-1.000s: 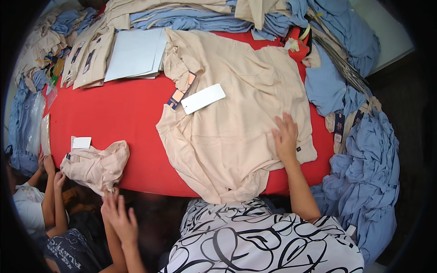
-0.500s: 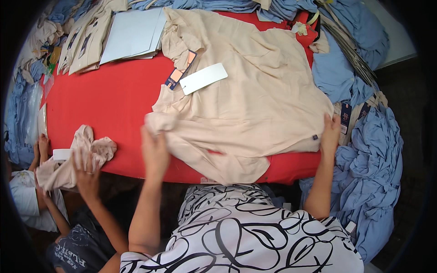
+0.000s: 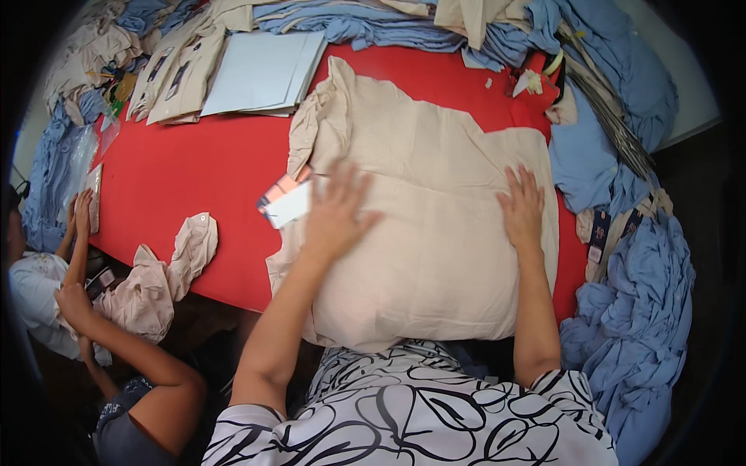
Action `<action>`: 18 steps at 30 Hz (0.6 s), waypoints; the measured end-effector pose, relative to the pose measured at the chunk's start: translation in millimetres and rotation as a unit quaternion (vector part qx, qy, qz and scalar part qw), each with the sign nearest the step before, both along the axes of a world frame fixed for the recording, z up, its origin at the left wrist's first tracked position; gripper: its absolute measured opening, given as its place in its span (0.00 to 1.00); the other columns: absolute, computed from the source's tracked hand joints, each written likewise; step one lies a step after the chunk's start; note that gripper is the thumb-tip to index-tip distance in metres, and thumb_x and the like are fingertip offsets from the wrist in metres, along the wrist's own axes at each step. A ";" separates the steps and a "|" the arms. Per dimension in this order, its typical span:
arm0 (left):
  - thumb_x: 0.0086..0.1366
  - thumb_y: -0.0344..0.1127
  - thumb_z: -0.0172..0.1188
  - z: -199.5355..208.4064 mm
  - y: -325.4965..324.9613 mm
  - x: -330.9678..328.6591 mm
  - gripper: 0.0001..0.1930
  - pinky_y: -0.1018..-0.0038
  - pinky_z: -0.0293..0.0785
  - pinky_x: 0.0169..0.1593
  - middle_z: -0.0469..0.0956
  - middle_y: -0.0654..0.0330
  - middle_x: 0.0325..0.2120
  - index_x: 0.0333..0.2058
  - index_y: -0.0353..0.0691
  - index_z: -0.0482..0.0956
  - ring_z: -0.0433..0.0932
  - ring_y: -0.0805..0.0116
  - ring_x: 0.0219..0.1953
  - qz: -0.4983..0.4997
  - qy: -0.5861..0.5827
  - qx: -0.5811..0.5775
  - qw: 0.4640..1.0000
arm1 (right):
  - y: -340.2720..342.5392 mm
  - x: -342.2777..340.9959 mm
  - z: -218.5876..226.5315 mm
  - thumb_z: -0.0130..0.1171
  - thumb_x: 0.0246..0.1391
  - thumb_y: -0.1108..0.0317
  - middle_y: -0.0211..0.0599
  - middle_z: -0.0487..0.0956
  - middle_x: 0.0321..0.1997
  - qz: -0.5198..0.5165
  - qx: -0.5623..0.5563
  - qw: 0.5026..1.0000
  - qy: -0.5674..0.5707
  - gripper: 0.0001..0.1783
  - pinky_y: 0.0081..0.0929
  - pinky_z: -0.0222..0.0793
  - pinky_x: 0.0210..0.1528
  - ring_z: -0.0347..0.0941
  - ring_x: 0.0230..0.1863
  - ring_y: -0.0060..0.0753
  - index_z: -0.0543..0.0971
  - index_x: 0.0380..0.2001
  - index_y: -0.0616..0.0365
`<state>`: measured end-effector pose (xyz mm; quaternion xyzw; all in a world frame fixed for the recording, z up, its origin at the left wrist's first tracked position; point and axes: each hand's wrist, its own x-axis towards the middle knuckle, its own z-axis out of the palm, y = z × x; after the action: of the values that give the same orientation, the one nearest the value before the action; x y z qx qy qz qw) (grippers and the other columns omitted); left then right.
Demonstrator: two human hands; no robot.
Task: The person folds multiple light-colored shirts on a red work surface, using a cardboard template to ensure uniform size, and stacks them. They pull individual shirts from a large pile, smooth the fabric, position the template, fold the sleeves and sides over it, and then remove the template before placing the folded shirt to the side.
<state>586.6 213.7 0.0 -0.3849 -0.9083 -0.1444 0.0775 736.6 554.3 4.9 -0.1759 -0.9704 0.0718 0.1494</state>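
A beige shirt lies spread in front of me, its lower part hanging over the near table edge against my body. My left hand rests on its left half with fingers spread, slightly blurred by motion. On its right half my right hand lies flat, fingers apart. Bunched fabric, which looks like a collar or sleeve, sits at the shirt's far left. A white tag and an orange-and-navy tag stick out beside my left hand, partly under the cloth.
White boards and folded beige shirts lie at the far left on the red table. Blue garments heap up at the right. Co-workers at the left handle a beige garment.
Both hands let go of the shirt's edges and now lie flat on it. The shirt has shifted nearer and its near part is spread smoother. A co-worker's hand has left the table edge garment.
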 end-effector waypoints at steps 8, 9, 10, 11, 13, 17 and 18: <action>0.63 0.42 0.60 20.7 -55.6 -87.8 0.20 0.55 0.62 0.58 0.75 0.53 0.50 0.52 0.44 0.78 0.69 0.51 0.54 0.237 0.083 0.040 0.967 | 52.9 -60.5 4.5 0.57 0.59 0.66 0.43 0.70 0.62 -0.078 0.038 0.991 0.099 0.24 0.48 0.54 0.64 0.63 0.61 0.49 0.73 0.59 0.47; 0.59 0.38 0.63 19.7 -37.3 -95.9 0.16 0.56 0.66 0.51 0.76 0.54 0.45 0.46 0.41 0.79 0.71 0.52 0.48 0.254 0.081 0.079 0.960 | 57.7 -78.5 4.7 0.57 0.58 0.68 0.42 0.71 0.59 -0.047 0.005 0.995 0.092 0.22 0.47 0.57 0.61 0.64 0.59 0.49 0.74 0.57 0.49; 0.58 0.40 0.64 21.8 -28.6 -108.1 0.17 0.58 0.68 0.49 0.76 0.54 0.43 0.44 0.39 0.78 0.72 0.54 0.46 0.264 0.018 0.089 0.960 | 63.4 -95.0 1.5 0.57 0.58 0.70 0.42 0.72 0.56 -0.020 -0.028 0.996 0.085 0.20 0.45 0.60 0.59 0.66 0.57 0.49 0.75 0.54 0.50; 0.58 0.41 0.66 24.9 -22.2 -120.3 0.18 0.61 0.69 0.47 0.77 0.53 0.41 0.43 0.37 0.78 0.74 0.56 0.44 0.273 -0.045 0.098 0.956 | 68.8 -105.4 -0.2 0.57 0.57 0.72 0.41 0.74 0.53 0.007 -0.061 0.995 0.077 0.18 0.44 0.63 0.56 0.67 0.55 0.49 0.77 0.51 0.52; 0.56 0.42 0.68 29.0 -30.8 -148.8 0.20 0.66 0.71 0.43 0.78 0.54 0.37 0.41 0.35 0.77 0.75 0.60 0.40 0.279 -0.207 0.154 0.925 | 88.9 -116.1 -0.1 0.56 0.57 0.73 0.42 0.74 0.51 -0.019 -0.073 0.996 0.050 0.14 0.42 0.65 0.53 0.68 0.53 0.50 0.77 0.48 0.54; 0.53 0.45 0.72 44.7 -74.1 -173.6 0.24 0.74 0.71 0.36 0.77 0.58 0.30 0.41 0.32 0.77 0.74 0.69 0.32 0.261 -0.418 0.277 0.825 | 76.1 -136.0 1.7 0.59 0.54 0.72 0.44 0.74 0.49 -0.053 0.021 0.992 0.115 0.13 0.44 0.64 0.53 0.68 0.52 0.52 0.77 0.44 0.56; 0.53 0.46 0.73 49.1 -81.8 -173.6 0.25 0.76 0.71 0.35 0.77 0.59 0.28 0.40 0.32 0.77 0.74 0.72 0.30 0.264 -0.425 0.296 0.814 | 45.9 -149.3 11.9 0.60 0.53 0.72 0.43 0.74 0.49 -0.048 0.067 0.986 0.148 0.13 0.44 0.64 0.53 0.67 0.53 0.52 0.77 0.44 0.57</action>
<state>413.0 131.9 49.0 0.0112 -0.8310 -0.5292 -0.1709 587.3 600.2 16.8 -0.1994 -0.9305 0.0248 0.3063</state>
